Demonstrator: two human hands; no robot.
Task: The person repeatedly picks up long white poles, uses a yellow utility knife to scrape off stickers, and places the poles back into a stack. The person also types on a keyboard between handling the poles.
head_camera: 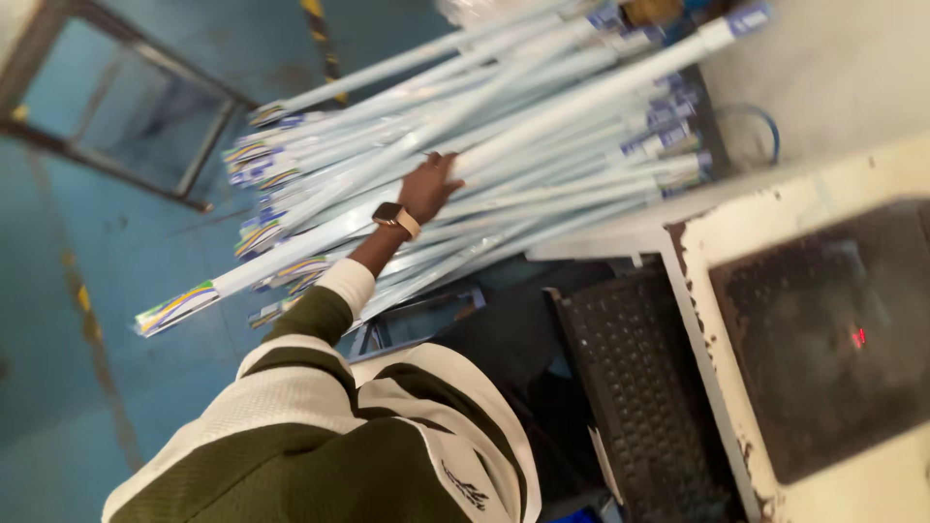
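Striped green and white, my sleeve (320, 387) filled the bottom of the view, and from it my arm stretched up and away from me, nearly straight, toward a loose pile of long white tubes (542, 145). On the wrist sat a square watch (392, 215) with a tan strap. I could not be sure which arm it was; it looked like my left hand (429, 186), laid back-up on the tubes with the fingers curled down over one of them, though whether they closed fully round it I could not tell. The tubes lay slantwise, fanned out, their coloured printed ends (257, 160) pointing to the blue floor (58, 291). To the right stood a chipped white worktop (775, 208) and a dark keyboard (639, 387).
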